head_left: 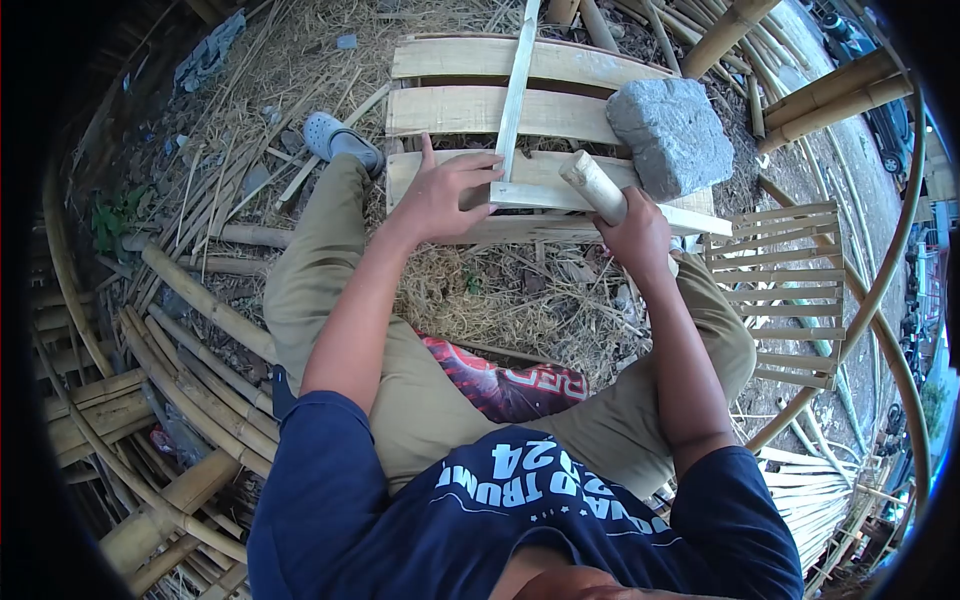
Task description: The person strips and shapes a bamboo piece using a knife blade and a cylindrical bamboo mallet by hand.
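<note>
My right hand (640, 232) is wrapped round a pale round wooden stick (596, 187), whose blunt end points up and left over the wooden strips. My left hand (447, 195) has its fingers spread, with fingertips at the corner where a long thin strip (517, 90) meets a crosswise strip (560, 198). Whether those fingertips press on the wood is hard to tell. Beneath lies a platform of pale planks (455, 108) with gaps between them. A large grey stone block (672, 137) rests on the platform's right side.
A slatted bamboo frame (785, 278) stands at the right. Bamboo poles (215, 305) lie at the left, and thicker poles (838, 100) cross the upper right. Dry straw (470, 300) covers the ground between my legs. A grey clog (342, 140) is on my left foot.
</note>
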`<action>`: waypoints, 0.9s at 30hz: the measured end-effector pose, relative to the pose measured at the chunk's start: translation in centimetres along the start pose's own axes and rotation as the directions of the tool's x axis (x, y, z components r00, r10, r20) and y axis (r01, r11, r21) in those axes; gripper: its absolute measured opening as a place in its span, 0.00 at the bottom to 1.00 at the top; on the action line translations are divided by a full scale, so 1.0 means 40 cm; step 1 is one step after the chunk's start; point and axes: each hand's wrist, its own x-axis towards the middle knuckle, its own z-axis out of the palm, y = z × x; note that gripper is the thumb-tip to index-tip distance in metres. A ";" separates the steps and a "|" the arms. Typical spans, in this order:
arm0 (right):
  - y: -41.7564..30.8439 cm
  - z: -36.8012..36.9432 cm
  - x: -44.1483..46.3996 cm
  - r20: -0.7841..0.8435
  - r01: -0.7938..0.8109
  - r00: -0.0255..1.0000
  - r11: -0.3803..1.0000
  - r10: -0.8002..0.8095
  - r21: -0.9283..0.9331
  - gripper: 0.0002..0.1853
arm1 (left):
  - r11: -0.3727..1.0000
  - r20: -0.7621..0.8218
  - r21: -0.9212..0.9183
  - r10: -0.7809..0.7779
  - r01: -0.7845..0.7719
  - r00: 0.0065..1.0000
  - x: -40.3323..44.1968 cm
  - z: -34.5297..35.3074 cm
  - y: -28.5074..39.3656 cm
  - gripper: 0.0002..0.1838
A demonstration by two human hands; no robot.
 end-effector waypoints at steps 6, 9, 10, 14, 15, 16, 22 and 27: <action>-0.001 0.021 0.032 -0.013 -0.045 0.999 0.999 0.045 0.029 0.26 | 0.993 -0.074 0.095 -0.056 0.063 0.996 0.016 -0.008 0.004 0.27; 0.003 0.018 0.046 0.010 -0.035 0.999 0.999 0.035 0.024 0.26 | 0.990 -0.005 0.118 -0.071 0.071 0.997 0.025 -0.035 0.015 0.25; 0.004 0.014 0.049 0.031 -0.030 0.999 0.999 0.029 0.016 0.26 | 0.989 0.020 0.134 -0.070 0.067 0.997 0.033 -0.045 0.017 0.24; -0.004 0.003 0.054 0.081 0.014 0.997 1.000 -0.014 0.002 0.26 | 0.998 0.057 -0.040 -0.043 0.045 0.997 0.103 -0.040 -0.025 0.22; -0.001 0.006 0.053 0.058 0.045 0.997 0.999 -0.046 0.013 0.26 | 1.000 0.087 -0.013 -0.001 0.002 0.996 0.136 -0.042 -0.042 0.25; -0.002 -0.001 0.046 0.050 0.057 0.997 0.998 -0.058 0.008 0.27 | 0.998 0.103 -0.004 0.059 -0.059 0.993 0.167 -0.037 -0.062 0.25; -0.114 -0.205 0.076 0.190 -0.093 0.981 0.959 0.042 0.269 0.31 | 0.977 0.244 0.069 0.180 -0.202 0.953 0.244 -0.027 -0.111 0.28; -0.090 -0.214 0.171 0.303 0.282 0.885 0.924 -0.354 0.257 0.34 | 0.968 0.201 0.117 0.196 -0.223 0.960 0.197 -0.041 -0.089 0.27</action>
